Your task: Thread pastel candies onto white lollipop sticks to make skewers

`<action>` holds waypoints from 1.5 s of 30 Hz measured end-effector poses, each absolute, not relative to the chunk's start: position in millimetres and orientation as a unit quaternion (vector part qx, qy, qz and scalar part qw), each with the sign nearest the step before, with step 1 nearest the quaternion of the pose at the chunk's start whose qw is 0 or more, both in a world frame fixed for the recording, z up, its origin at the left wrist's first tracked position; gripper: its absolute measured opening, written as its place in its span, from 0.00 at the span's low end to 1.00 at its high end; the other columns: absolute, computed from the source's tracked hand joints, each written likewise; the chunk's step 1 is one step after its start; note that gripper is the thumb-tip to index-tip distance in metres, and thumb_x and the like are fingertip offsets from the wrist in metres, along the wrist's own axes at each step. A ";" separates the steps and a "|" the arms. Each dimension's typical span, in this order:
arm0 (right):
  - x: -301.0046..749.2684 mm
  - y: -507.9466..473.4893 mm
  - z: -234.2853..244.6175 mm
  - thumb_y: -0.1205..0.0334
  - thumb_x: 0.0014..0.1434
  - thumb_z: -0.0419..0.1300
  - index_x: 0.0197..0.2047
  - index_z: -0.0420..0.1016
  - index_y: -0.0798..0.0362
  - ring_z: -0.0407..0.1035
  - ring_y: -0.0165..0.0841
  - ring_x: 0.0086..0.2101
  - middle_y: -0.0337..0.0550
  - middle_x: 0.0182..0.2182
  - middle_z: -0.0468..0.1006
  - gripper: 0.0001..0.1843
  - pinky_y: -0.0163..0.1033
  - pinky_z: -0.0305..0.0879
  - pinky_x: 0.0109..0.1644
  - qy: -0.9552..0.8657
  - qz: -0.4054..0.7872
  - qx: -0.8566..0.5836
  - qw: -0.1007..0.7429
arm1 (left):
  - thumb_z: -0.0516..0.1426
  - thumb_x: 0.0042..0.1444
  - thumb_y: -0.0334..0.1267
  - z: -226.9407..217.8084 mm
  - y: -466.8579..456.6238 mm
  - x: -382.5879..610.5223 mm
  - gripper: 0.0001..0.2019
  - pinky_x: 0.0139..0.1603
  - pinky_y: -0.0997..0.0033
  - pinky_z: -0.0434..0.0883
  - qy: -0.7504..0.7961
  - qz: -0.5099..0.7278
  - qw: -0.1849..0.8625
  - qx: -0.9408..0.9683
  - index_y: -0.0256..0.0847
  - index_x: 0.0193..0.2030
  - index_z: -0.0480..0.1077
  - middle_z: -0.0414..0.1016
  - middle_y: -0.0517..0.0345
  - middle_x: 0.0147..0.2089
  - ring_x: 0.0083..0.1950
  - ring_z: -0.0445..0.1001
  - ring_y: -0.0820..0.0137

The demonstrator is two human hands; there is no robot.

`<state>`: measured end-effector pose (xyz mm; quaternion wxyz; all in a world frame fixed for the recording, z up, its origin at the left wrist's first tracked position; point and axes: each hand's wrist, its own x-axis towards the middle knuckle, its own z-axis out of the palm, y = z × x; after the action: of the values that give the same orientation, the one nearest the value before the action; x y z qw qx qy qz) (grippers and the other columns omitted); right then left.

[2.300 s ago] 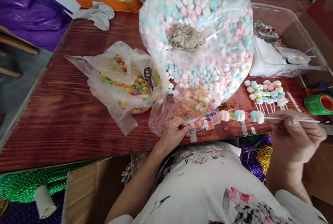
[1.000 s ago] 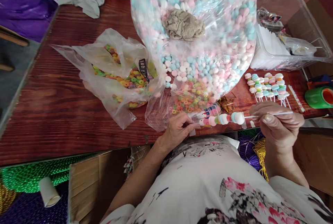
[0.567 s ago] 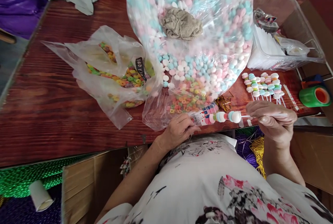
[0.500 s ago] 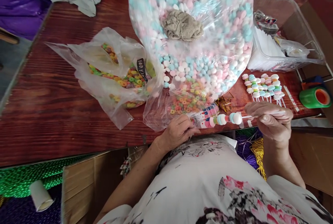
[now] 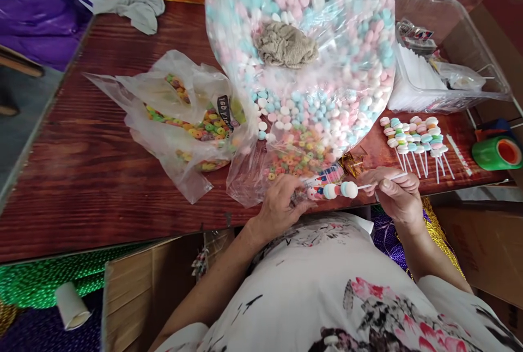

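Right of centre, the right hand [image 5: 396,194] pinches the marshmallow skewer [image 5: 349,189] by its stick [image 5: 364,186], likely best: squishy, light. The left hand [image 5: 280,206] pinches a printed wrapper [image 5: 311,193].

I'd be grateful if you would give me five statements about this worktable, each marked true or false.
1. The right hand holds the white stick of a marshmallow skewer. True.
2. The crumpled beige cloth lies inside the orange box. False: it lies on top of the large marshmallow bag.
3. The green tape roll sits to the right of the laid-out skewers. True.
4. The left hand rests on the gray cloth. False: it is beside the printed wrappers, near the table's front edge.
5. The bag of ring-shaped cereal lies to the left of the marshmallow bag. True.
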<state>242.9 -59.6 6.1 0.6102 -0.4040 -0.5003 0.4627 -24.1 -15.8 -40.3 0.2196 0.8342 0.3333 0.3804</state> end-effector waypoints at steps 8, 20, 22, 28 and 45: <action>234.3 -56.9 12.1 0.59 0.60 0.65 0.36 0.85 0.46 0.77 0.39 0.32 0.42 0.27 0.82 0.06 0.51 0.76 0.43 -0.567 0.421 -0.408 0.579 | 0.61 0.61 0.48 -27.5 -17.1 -7.6 0.15 0.41 0.68 0.70 0.325 0.224 0.505 0.768 0.36 0.44 0.73 0.77 0.55 0.38 0.38 0.74 0.67; 240.7 -50.7 18.8 0.62 0.61 0.65 0.38 0.85 0.48 0.77 0.38 0.31 0.43 0.28 0.83 0.06 0.50 0.76 0.41 -0.594 0.400 -0.381 0.585 | 0.70 0.48 0.49 -23.9 -22.2 -8.5 0.18 0.40 0.71 0.67 0.407 0.244 0.553 0.685 0.38 0.36 0.73 0.73 0.62 0.34 0.36 0.68 0.71; 238.5 -49.0 21.2 0.64 0.60 0.65 0.39 0.84 0.47 0.77 0.37 0.30 0.43 0.29 0.83 0.06 0.49 0.76 0.41 -0.608 0.417 -0.370 0.565 | 0.70 0.47 0.48 -23.5 -23.1 -4.7 0.18 0.38 0.72 0.66 0.403 0.229 0.554 0.691 0.38 0.35 0.72 0.72 0.64 0.32 0.34 0.67 0.72; 230.5 -40.6 27.6 0.62 0.60 0.66 0.37 0.84 0.45 0.76 0.36 0.29 0.41 0.30 0.84 0.04 0.49 0.75 0.41 -0.617 0.434 -0.375 0.538 | 0.68 0.51 0.51 -22.4 -21.1 -3.2 0.20 0.38 0.72 0.66 0.371 0.210 0.566 0.705 0.37 0.40 0.73 0.73 0.61 0.35 0.37 0.69 0.69; 202.2 -32.7 12.8 0.63 0.60 0.66 0.32 0.82 0.47 0.70 0.31 0.26 0.37 0.24 0.78 0.05 0.40 0.71 0.34 -0.592 0.439 -0.402 0.543 | 0.72 0.42 0.46 -14.5 -12.7 -7.2 0.27 0.47 0.67 0.68 0.327 0.154 0.663 0.656 0.39 0.48 0.71 0.73 0.59 0.42 0.47 0.71 0.63</action>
<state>202.2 -32.7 12.8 0.5427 -0.4022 -0.5921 0.4394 -7.2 -12.7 -14.5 0.6625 0.6561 0.3268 0.1544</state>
